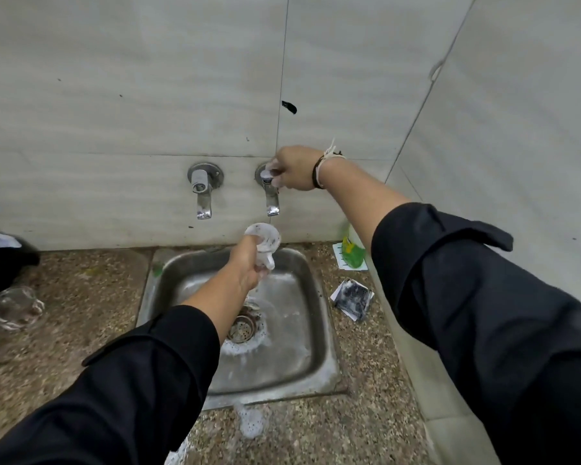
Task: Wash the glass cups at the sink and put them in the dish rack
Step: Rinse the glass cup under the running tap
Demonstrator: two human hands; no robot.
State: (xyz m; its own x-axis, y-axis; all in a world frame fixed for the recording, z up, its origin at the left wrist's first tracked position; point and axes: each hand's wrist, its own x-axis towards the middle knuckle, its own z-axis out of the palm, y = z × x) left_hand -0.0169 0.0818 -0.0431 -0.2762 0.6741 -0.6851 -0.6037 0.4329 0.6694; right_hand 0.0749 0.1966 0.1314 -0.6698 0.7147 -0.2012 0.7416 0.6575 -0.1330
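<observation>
**At the sink: one cup under the right-hand tap, a second waiting on the counter**

Over the steel sink [311, 333], the left hand [247, 268] grips a glass cup [264, 241] from below, fingers curled round its lower part and handle. The cup is tilted, its mouth turned up toward the camera and the wall, and it sits directly beneath the spout of the right tap [271, 199], above the back half of the basin. The glass looks speckled with droplets or suds; the blur does not allow a firmer reading.

The right hand [294, 167] reaches to the wall and closes its fingers on the knob of that tap. A dark band and a pale thread [326, 159] circle the right wrist. Both arms wear dark sleeves [483, 313] pushed back from the forearm.

A left tap [202, 193] stands beside the right one, untouched. The basin floor is wet, with foam ringing the drain strainer [243, 327]. A patch of foam [252, 422] lies on the speckled stone counter [81, 313] just in front of the sink.

On the counter well to the left of the sink rests a second glass cup [12, 307], near a dark object at the frame edge. To the right of the sink lie a green packet [351, 253] against the wall and a small grey square pad [353, 298] closer in.
</observation>
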